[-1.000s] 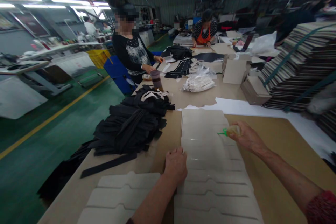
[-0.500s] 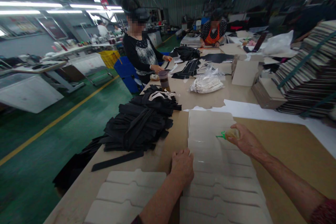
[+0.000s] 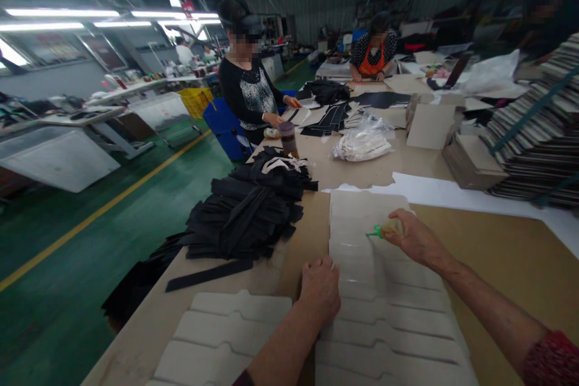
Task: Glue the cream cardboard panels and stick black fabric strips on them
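My right hand (image 3: 414, 237) is wrapped round a small yellowish squeeze bottle (image 3: 392, 228). The bottle's green nozzle (image 3: 374, 231) points left, close over the upper part of a row of overlapping pale cardboard pieces (image 3: 357, 217). Thin shiny streaks show on these pieces below the nozzle. At the row's left edge rests my left hand (image 3: 320, 289), its fingers curled in; whether they grip anything is hidden. Left of that hand lie more overlapping cardboard pieces (image 3: 226, 329), with notched edges, partly covered by my left forearm.
A heap of black fabric strips (image 3: 244, 217) lies left on the table. Behind it stand a brown jar (image 3: 288, 140) and a plastic bag (image 3: 364, 142). Strapped card stacks (image 3: 538, 132) rise at the right. Two co-workers (image 3: 253, 87) work at the far side.
My right hand has moved the bottle slightly left and down relative to the cardboard. The whole view has shifted a little; my left hand keeps its place at the edge.
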